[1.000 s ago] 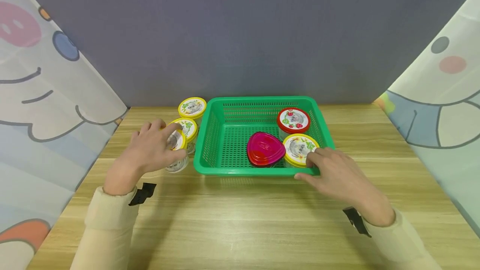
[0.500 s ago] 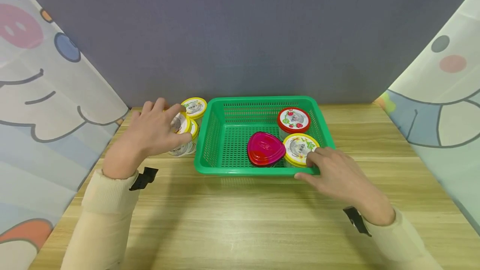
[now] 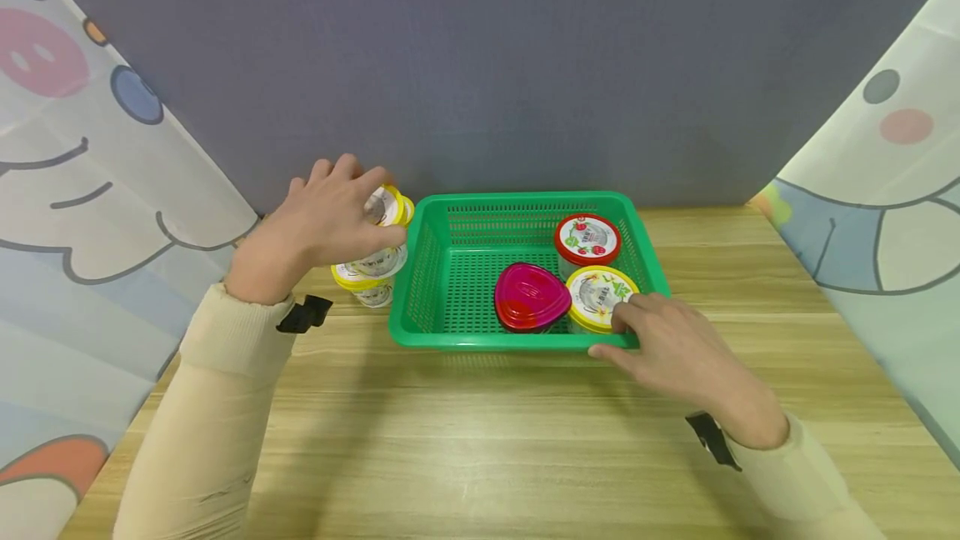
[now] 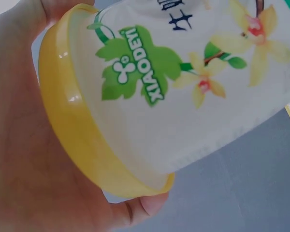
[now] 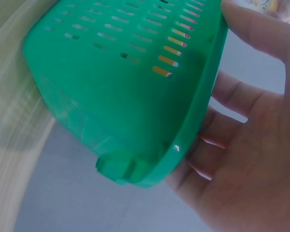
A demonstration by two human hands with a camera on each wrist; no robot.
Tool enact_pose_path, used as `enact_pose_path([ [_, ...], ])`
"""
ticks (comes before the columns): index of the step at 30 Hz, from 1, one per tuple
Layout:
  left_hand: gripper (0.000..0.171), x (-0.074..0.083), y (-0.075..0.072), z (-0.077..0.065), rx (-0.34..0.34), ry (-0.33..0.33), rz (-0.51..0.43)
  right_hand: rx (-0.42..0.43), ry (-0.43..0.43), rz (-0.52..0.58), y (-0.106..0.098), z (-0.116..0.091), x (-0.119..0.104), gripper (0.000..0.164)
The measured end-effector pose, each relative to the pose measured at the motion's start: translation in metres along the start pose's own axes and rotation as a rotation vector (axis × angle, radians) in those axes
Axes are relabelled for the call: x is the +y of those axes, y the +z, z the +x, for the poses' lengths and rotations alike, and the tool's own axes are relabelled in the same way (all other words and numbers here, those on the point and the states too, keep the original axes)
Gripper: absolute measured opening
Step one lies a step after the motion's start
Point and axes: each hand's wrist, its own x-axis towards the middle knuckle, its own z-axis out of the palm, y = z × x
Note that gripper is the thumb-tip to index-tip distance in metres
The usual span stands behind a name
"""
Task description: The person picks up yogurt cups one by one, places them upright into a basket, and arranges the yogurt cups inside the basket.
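My left hand (image 3: 322,219) grips a yellow-lidded plastic cup (image 3: 384,263) by its lid, raised beside the basket's left end. In the left wrist view the cup (image 4: 145,92) shows a leaf and flowers on its white side, with the yellow lid against the palm. Below it stands another yellow-lidded cup (image 3: 375,296), partly covered; the lid edge of a third (image 3: 408,208) shows behind. At the front right corner of the green basket (image 3: 480,341), my right hand (image 3: 667,348) holds the rim, thumb outside and fingers inside.
Within the basket are a red-lidded cup (image 3: 587,240), a yellow-lidded cup (image 3: 596,298) and a magenta rounded-triangle container (image 3: 531,298). The basket stands on a wooden table (image 3: 480,440) before a grey wall panel (image 3: 480,65). Cartoon-printed sheets flank both sides.
My left hand has moved up and away from me with its cup, from the near side of the other yellow-lidded cups to above them. My right hand has stayed at the basket rim.
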Motion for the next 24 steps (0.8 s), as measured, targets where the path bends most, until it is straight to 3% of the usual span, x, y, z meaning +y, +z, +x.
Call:
enact_pose_path([
  [14,0.060,0.036,-0.003,0.049,-0.036,0.100,0.004,0.006,-0.006,0.004,0.001,0.000,-0.001,0.033],
  [24,0.062,0.054,0.005,0.081,-0.035,0.152,-0.013,-0.002,-0.003,-0.001,0.000,0.000,0.000,0.033],
])
